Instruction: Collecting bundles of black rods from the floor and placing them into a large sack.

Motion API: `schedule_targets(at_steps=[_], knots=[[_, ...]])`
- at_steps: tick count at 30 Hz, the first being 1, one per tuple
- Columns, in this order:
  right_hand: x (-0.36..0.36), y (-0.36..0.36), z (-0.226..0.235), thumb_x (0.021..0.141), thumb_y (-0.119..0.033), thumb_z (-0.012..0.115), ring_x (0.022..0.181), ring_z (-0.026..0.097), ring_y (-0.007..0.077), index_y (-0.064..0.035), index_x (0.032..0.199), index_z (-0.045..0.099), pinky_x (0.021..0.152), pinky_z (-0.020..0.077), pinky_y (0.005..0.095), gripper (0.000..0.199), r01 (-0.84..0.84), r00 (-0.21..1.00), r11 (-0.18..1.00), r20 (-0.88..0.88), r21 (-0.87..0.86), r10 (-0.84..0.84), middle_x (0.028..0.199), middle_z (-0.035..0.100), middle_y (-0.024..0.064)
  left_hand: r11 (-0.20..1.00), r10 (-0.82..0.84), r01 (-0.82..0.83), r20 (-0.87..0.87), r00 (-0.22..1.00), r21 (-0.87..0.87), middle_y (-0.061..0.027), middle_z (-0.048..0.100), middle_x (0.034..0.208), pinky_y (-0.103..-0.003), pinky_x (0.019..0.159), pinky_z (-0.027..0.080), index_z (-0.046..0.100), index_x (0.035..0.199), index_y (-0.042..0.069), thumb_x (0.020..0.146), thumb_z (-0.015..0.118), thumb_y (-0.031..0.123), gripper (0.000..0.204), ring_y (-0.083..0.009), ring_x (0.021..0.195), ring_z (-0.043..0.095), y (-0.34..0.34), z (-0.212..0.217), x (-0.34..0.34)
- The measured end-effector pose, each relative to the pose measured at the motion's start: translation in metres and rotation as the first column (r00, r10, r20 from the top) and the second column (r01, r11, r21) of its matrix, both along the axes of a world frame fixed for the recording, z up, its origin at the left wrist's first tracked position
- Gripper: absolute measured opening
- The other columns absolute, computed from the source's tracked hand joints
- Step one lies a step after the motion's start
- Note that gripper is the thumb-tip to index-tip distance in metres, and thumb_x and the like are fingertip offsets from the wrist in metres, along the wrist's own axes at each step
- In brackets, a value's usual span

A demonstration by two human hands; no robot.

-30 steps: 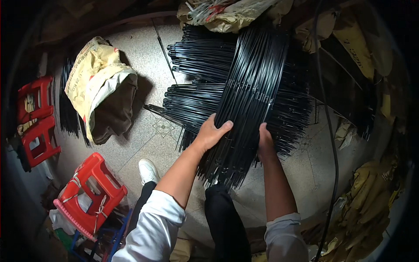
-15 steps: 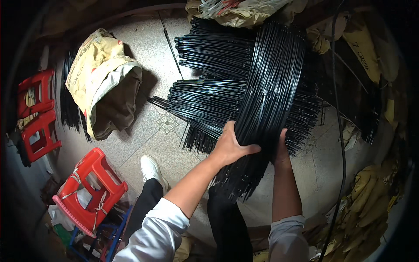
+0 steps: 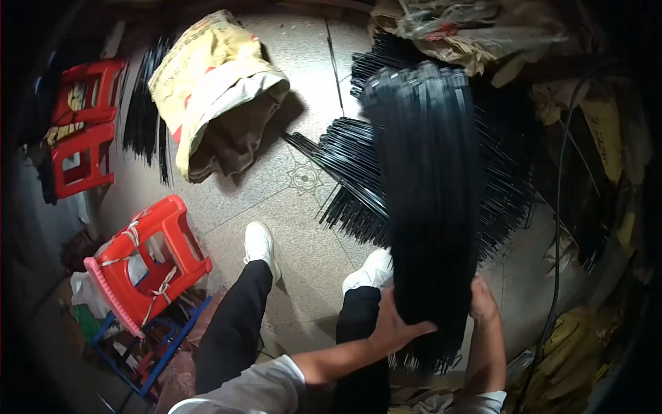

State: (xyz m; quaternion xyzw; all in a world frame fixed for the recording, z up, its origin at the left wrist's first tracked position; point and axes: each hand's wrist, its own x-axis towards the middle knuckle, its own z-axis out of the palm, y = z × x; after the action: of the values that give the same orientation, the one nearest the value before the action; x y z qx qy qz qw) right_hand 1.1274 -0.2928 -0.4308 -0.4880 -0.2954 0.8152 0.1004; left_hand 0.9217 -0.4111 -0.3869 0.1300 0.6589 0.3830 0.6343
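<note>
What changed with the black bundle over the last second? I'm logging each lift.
Both hands, left hand and right hand, kept their grip and raised the bundle of black strips off the pile of black strips, drawing it toward the body. The yellow sack and red stool stayed put.

Tiled floor (image 3: pixel 296 228), speckled grey. Lying on it: heaped black strips (image 3: pixel 352 172), 1 open yellow sack (image 3: pixel 214 90), 2 red stools (image 3: pixel 148 259) (image 3: pixel 83 131), cardboard (image 3: pixel 455 27) at the far edge.

The person wears pale grey sleeves (image 3: pixel 258 386), black trousers (image 3: pixel 231 331) and white shoes (image 3: pixel 260 245).
</note>
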Motion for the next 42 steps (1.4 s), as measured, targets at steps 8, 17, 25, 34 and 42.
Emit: schedule_targets(at_steps=[8, 17, 25, 34, 42], knots=[[-0.137, -0.019, -0.006, 0.094, -0.027, 0.056, 0.107, 0.054, 0.0165, 0.0029, 0.127, 0.052, 0.090, 0.0429, 0.0274, 0.045, -0.275, 0.910, 0.932, 0.249, -0.238, 0.332, 0.118, 0.060, 0.0090, 0.944, 0.232, -0.260, -0.148, 0.961, -0.205, -0.0168, 0.052, 0.115, -0.038, 0.095, 0.042, 0.034, 0.124, -0.002, 0.068, 0.082, 0.023, 0.078, -0.0267, 0.110, 0.051, -0.063, 0.014, -0.057], [-0.294, -0.017, -0.070, 0.097, -0.038, 0.050, 0.095, 0.059, 0.0165, 0.0011, 0.113, 0.060, 0.083, 0.0471, 0.0295, 0.043, -0.374, 0.906, 0.879, 0.087, -0.297, 0.415, 0.104, 0.064, 0.0094, 0.877, 0.417, -0.446, -0.179, 0.891, -0.180, -0.0162, 0.053, 0.117, -0.037, 0.095, 0.042, 0.037, 0.125, -0.002, 0.077, 0.073, 0.020, 0.064, -0.0253, 0.107, 0.053, -0.074, -0.061, -0.183], [-0.472, 0.064, -0.150, 0.096, -0.052, 0.045, 0.108, 0.059, 0.0266, 0.0036, 0.127, 0.052, 0.095, 0.0444, 0.0392, 0.064, -0.487, 0.859, 0.871, 0.144, -0.071, 0.492, 0.124, 0.059, 0.0173, 0.894, 0.448, -0.439, -0.188, 0.874, 0.091, -0.0163, 0.059, 0.114, -0.036, 0.090, 0.047, 0.043, 0.124, -0.004, 0.078, 0.074, 0.031, 0.065, -0.0232, 0.101, 0.058, 0.002, -0.155, -0.362], [-0.584, 0.105, -0.162, 0.095, -0.044, 0.046, 0.106, 0.054, 0.0466, 0.0095, 0.115, 0.056, 0.093, 0.0435, 0.0447, 0.058, -0.505, 0.861, 0.435, 0.470, 0.745, 0.195, 0.108, 0.058, 0.0333, 0.850, 0.368, -0.526, -0.680, 0.634, -0.030, -0.0325, 0.029, 0.145, -0.036, 0.113, 0.023, 0.018, 0.143, -0.012, 0.083, 0.052, 0.068, 0.106, -0.0361, 0.138, 0.029, 0.061, -0.229, -0.551], [-0.377, 0.067, -0.100, 0.091, -0.020, 0.061, 0.126, 0.044, 0.0419, 0.0058, 0.135, 0.040, 0.107, 0.0347, 0.0410, 0.055, -0.618, 0.783, 0.133, 0.592, 0.775, 0.190, 0.133, 0.046, 0.0285, 0.938, 0.258, -0.332, -0.838, 0.481, 0.098, -0.0326, 0.045, 0.132, -0.042, 0.107, 0.032, 0.031, 0.135, -0.014, 0.087, 0.060, 0.051, 0.086, -0.0412, 0.125, 0.045, 0.049, -0.269, -0.524]])
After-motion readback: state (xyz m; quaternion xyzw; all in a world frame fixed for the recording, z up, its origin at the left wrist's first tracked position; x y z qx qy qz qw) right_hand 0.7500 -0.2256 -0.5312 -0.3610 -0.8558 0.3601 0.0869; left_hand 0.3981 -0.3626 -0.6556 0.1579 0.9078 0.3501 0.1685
